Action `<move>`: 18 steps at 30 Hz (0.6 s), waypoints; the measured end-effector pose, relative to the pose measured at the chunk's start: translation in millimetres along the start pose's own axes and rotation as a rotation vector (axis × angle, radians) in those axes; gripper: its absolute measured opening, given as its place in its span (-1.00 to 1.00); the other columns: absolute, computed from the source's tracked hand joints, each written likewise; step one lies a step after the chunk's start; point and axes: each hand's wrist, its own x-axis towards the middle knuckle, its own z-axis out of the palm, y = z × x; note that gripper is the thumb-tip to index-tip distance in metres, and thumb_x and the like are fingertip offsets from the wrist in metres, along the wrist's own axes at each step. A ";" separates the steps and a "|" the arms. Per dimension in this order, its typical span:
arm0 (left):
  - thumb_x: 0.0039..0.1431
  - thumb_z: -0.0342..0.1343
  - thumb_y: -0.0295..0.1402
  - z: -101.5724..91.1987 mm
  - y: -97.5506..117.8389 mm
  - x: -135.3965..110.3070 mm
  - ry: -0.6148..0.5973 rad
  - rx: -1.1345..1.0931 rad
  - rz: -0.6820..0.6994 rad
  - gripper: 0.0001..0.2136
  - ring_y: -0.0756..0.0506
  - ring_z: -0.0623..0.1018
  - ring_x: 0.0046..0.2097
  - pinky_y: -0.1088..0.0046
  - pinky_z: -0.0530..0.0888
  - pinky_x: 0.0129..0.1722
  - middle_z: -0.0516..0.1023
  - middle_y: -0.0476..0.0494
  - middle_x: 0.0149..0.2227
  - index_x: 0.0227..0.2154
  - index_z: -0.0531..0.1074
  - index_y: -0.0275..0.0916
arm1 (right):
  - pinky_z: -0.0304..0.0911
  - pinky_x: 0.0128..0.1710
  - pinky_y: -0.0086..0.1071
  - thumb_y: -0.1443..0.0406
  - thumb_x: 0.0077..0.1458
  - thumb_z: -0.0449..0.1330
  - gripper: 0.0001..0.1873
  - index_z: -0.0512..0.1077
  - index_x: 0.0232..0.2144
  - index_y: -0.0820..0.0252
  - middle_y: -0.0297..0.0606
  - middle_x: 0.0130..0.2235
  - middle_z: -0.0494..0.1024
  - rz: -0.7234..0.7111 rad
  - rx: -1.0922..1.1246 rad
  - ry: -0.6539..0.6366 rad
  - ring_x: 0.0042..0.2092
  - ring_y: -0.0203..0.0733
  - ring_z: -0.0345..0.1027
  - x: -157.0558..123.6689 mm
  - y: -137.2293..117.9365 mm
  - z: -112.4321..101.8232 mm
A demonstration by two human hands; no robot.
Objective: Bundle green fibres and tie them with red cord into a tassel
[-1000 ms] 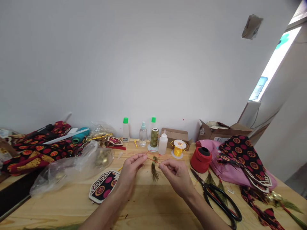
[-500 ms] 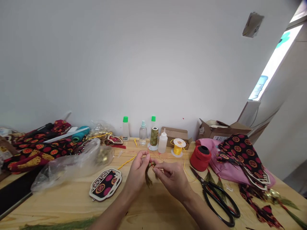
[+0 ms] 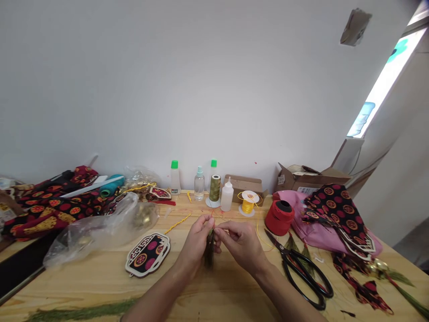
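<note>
My left hand (image 3: 197, 241) is closed around the top of an olive-green tassel (image 3: 208, 256), whose strands hang down above the table. A thin red thread (image 3: 212, 215) sticks up over my left thumb. With thumb and forefinger pinched at the tassel's top, my right hand (image 3: 244, 245) touches the same spot; the thread there is mostly hidden by fingers. Left of my hands lies a patterned pendant (image 3: 147, 256) with a cream frame and a twisted yellow cord (image 3: 178, 222). Black-handled scissors (image 3: 303, 273) lie beside my right forearm.
Along the wall stand a green-capped bottle (image 3: 175, 179), a spray bottle (image 3: 199, 185), a green thread spool (image 3: 215, 188), a nozzle bottle (image 3: 227, 197) and a yellow cord spool (image 3: 248, 205). A red thread cone (image 3: 279, 219) and patterned cloth (image 3: 331, 208) are right; a plastic bag (image 3: 97, 232) is left.
My hands have come closer together at the tassel's top. The tassel's strands, spread apart before, now hang together in one bunch. The view has shifted slightly.
</note>
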 end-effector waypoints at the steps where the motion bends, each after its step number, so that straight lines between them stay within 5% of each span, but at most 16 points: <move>1: -0.04 0.02 -0.21 0.2 -0.6 0.2 -0.010 -0.012 -0.012 -0.81 0.09 0.25 -0.66 0.63 0.21 -0.69 0.24 0.16 -0.71 -0.53 0.19 -0.21 | 0.12 -0.54 -0.51 0.27 0.08 -0.03 -0.71 0.44 -0.51 0.21 -0.31 -0.60 0.47 0.003 0.025 0.003 -0.57 -0.35 0.29 0.3 0.2 -0.1; 5: -0.05 0.04 -0.26 -1.0 -1.8 2.0 -0.048 -0.062 -0.060 -0.80 0.15 0.15 -0.71 0.70 -0.05 -0.77 0.19 0.16 -0.71 -0.59 0.17 -0.23 | 0.03 -0.61 -0.52 0.25 0.06 0.00 -0.73 0.46 -0.49 0.21 -0.31 -0.58 0.49 0.004 -0.019 0.067 -0.63 -0.40 0.15 1.4 3.3 0.6; 10: -0.03 0.04 -0.32 -3.8 -4.7 3.8 -0.044 -0.103 -0.067 -0.82 0.18 0.07 -0.73 0.71 -0.10 -0.77 0.19 0.16 -0.72 -0.60 0.18 -0.26 | -0.12 -0.65 -0.50 0.25 0.03 0.02 -0.72 0.48 -0.53 0.22 -0.38 -0.68 0.35 0.015 -0.089 0.117 -0.65 -0.41 -0.07 2.2 7.2 1.1; 13: -0.03 0.06 -0.33 -7.6 -6.5 5.5 -0.008 -0.128 -0.028 -0.86 0.13 0.23 -0.68 0.71 0.07 -0.76 0.27 0.10 -0.68 -0.57 0.24 -0.26 | -0.10 -0.63 -0.50 0.27 0.03 0.01 -0.74 0.47 -0.49 0.22 -0.38 -0.67 0.31 0.016 -0.062 0.080 -0.63 -0.40 -0.07 1.4 7.3 0.3; 18: -0.02 0.06 -0.39 -15.0 2.0 9.0 0.055 -0.219 0.043 -0.94 0.05 0.42 -0.38 0.58 0.36 -0.38 0.44 -0.05 -0.42 -0.48 0.33 -0.28 | -0.18 -0.64 -0.49 0.31 -0.01 0.01 -0.79 0.42 -0.51 0.23 -0.46 -0.69 0.12 0.048 -0.029 0.012 -0.64 -0.41 -0.13 0.0 8.6 -0.5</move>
